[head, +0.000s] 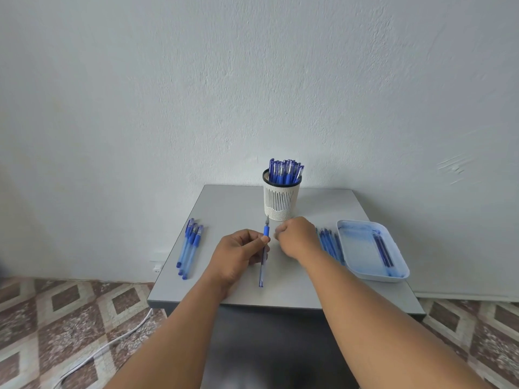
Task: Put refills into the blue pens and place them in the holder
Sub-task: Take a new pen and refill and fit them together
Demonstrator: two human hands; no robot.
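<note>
Landmark: the holder (281, 199), a white slotted cup with a dark rim, standing upright at the far middle of the grey table (224, 209), close to the pale wall (252, 80)
Pens in holder (285, 171): a bunch of capped blue pens standing inside it, caps up, filling most of the opening
Left hand (238, 255): in front of the holder and a little to its left; fingers curled, thumb and forefinger pinching a pen at its blue grip
Held pen (264, 251): uncapped, clear barrel with blue grip; its metal tip points toward the holder and ends just short of the holder's base; its rear end lies lower, toward the near table edge; whether that end touches the table cannot be told
Right hand (297, 237): just in front of the holder's base, slightly to its right; fingers curled under into a loose fist, fingertips near the pen's grip but apart from it; whether it pinches anything small cannot be told
Loose pens (190, 247): a small group lying side by side well to the left of the holder, near the table's left edge
Refills (330, 244): a row of thin blue sticks lying to the right of the holder, partly hidden by the right forearm, just beside the tray
Tray (365, 272): pale blue-stained dish at the right of the holder, near the table's right edge; a couple of dark refills lie inside it
Floor (70, 318): patterned tiles below the table, with a white cable (112, 342) across them on the left
</note>
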